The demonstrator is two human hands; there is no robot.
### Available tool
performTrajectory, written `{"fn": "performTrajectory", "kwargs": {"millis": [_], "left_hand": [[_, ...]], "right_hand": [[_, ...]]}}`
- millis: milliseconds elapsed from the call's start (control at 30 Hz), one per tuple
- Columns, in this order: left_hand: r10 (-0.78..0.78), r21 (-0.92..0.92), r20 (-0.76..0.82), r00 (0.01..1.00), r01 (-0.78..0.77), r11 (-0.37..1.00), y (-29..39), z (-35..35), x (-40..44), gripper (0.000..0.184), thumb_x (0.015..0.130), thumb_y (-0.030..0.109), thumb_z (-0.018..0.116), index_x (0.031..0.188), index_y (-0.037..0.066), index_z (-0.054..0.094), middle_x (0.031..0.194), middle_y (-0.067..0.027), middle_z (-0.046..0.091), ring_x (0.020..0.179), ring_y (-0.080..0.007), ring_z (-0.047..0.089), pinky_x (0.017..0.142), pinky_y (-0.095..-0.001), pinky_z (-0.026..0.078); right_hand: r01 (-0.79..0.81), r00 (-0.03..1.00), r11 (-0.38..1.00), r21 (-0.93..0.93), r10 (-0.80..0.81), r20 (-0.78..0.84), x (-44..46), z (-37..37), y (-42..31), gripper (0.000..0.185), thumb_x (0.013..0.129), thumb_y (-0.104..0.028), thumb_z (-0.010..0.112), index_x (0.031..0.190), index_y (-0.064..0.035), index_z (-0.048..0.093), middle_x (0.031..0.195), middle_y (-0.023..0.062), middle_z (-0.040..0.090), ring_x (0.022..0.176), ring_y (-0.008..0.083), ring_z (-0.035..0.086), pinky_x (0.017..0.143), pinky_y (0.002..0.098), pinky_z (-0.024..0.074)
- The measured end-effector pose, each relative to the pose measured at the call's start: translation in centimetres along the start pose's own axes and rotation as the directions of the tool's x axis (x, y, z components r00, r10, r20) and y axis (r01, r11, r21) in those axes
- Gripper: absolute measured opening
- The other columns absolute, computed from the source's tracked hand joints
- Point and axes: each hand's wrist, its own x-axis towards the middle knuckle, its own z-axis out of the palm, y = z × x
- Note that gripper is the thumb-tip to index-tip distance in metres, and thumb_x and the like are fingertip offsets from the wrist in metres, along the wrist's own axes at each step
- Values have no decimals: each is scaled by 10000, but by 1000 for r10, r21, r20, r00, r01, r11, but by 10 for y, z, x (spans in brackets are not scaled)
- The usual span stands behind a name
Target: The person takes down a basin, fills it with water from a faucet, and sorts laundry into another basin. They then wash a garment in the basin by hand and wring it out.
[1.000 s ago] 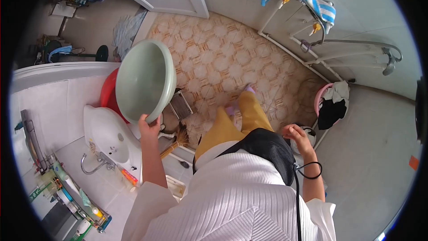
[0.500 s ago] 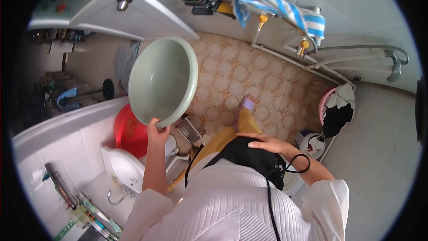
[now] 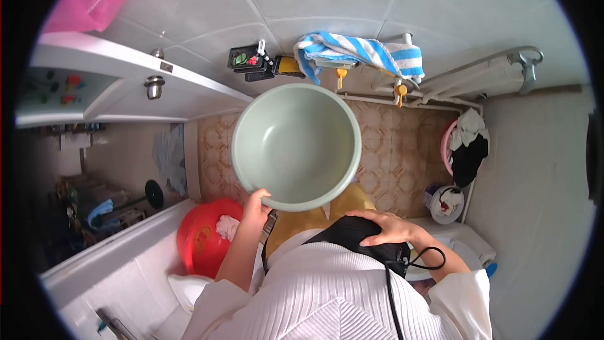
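A large pale green basin (image 3: 296, 145) hangs in front of my body, its inside facing me and nothing in it. My left hand (image 3: 255, 206) grips its rim at the lower left. My right hand (image 3: 384, 226) lies with fingers spread on a black cloth item (image 3: 343, 233) at my waist, apart from the basin. Down to the left is a red basin (image 3: 195, 239) with a pale cloth (image 3: 227, 227) in it.
A door (image 3: 138, 82) stands at the left. A striped towel (image 3: 358, 50) hangs over pipes with yellow-handled taps ahead. At the right are a pink basket (image 3: 447, 148) of clothes, a white bucket (image 3: 447, 204) and a toilet (image 3: 462, 242). A sink edge (image 3: 187, 289) shows lower left.
The green basin has moved right to the front of my body, still in my left hand. My right hand has come from my side onto the black item. The view has turned left.
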Motion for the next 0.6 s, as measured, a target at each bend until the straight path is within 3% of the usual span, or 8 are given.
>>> {"fn": "performTrajectory", "kwargs": {"millis": [100, 267, 433, 600], "left_hand": [[-26, 131, 74, 997, 16, 991, 15, 2, 21, 367, 655, 1, 575, 1014, 38, 510, 942, -51, 551, 868, -188, 564, 744, -343, 499], [-120, 376, 139, 983, 60, 925, 46, -1, 79, 393, 654, 11, 545, 1044, 13, 505, 989, -79, 555, 914, -220, 568, 790, -377, 502], [-147, 603, 157, 977, 23, 797, 69, 12, 97, 396, 652, 26, 551, 1043, 0, 493, 966, -105, 538, 879, -242, 565, 714, -374, 528], [-260, 702, 183, 948, 59, 709, 72, 24, 107, 408, 651, 24, 558, 1053, 2, 487, 971, -103, 529, 878, -240, 555, 736, -377, 517]], "right_hand": [[-133, 977, 991, 17, 134, -168, -12, 30, -13, 780, 693, -419, 696, 1351, -156, 369, 1244, 152, 470, 1160, 315, 462, 993, 394, 363], [-50, 885, 998, -24, 33, -464, -2, 121, -13, 802, 645, -381, 735, 1308, -79, 400, 1174, 173, 512, 1118, 347, 479, 958, 408, 384], [-92, 800, 989, 116, 143, -583, 7, 207, -28, 857, 602, -398, 755, 1312, -87, 389, 1206, 172, 498, 1108, 363, 477, 950, 427, 384], [-129, 654, 940, 314, 319, -686, 0, 290, -37, 865, 575, -378, 765, 1308, -90, 407, 1215, 160, 508, 1113, 357, 481, 962, 412, 380]]}}
